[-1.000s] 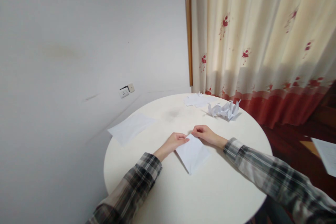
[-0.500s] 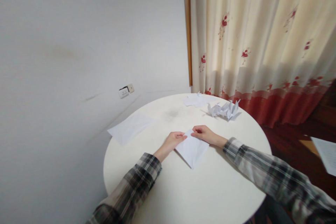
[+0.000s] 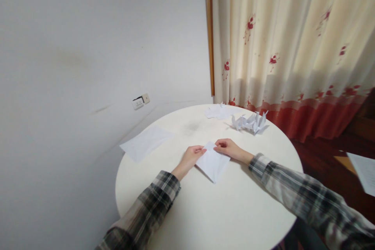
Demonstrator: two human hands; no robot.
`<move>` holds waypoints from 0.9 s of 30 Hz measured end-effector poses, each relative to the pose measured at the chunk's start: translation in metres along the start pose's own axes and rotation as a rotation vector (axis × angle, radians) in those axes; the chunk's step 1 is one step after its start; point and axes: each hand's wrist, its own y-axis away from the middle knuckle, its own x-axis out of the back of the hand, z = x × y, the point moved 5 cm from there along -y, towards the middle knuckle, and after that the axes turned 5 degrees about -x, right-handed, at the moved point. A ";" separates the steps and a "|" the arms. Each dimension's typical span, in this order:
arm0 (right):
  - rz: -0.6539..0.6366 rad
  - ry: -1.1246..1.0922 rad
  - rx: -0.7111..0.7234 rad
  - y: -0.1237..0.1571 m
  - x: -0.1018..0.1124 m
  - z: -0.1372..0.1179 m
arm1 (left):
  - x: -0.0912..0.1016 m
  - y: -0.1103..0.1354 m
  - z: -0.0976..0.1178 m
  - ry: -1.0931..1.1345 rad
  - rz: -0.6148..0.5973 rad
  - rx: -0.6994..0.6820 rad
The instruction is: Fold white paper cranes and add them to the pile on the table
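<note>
Pinching folded paper (image 3: pixel 213 165) near its far corner, left hand (image 3: pixel 191 156) and right hand (image 3: pixel 230 149) seem half-curled.

The folded sheet (image 3: pixel 213 167) is matt white paper with crisp edges. The loose sheet (image 3: pixel 146 143) and folded figures (image 3: pixel 254 123) are matt paper. The counter (image 3: pixel 211 211) has a smooth, low-sheen surface. Sleeves (image 3: pixel 152 205) and curtain (image 3: pixel 281 23): cloth. Vertical trim (image 3: pixel 210 35): wood-look, slightly glossy. Socket plate (image 3: pixel 137 104): smooth plastic. Wall (image 3: pixel 96 19): matt, scuffed.
</note>
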 end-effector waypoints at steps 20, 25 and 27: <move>0.126 0.040 0.070 -0.005 0.008 0.006 | 0.006 -0.006 -0.003 -0.040 0.019 -0.066; 0.112 0.021 0.068 -0.006 0.007 0.008 | 0.006 -0.005 -0.001 -0.048 0.015 -0.069; 0.111 0.012 0.065 -0.006 0.007 0.008 | 0.006 -0.005 0.000 -0.051 0.012 -0.075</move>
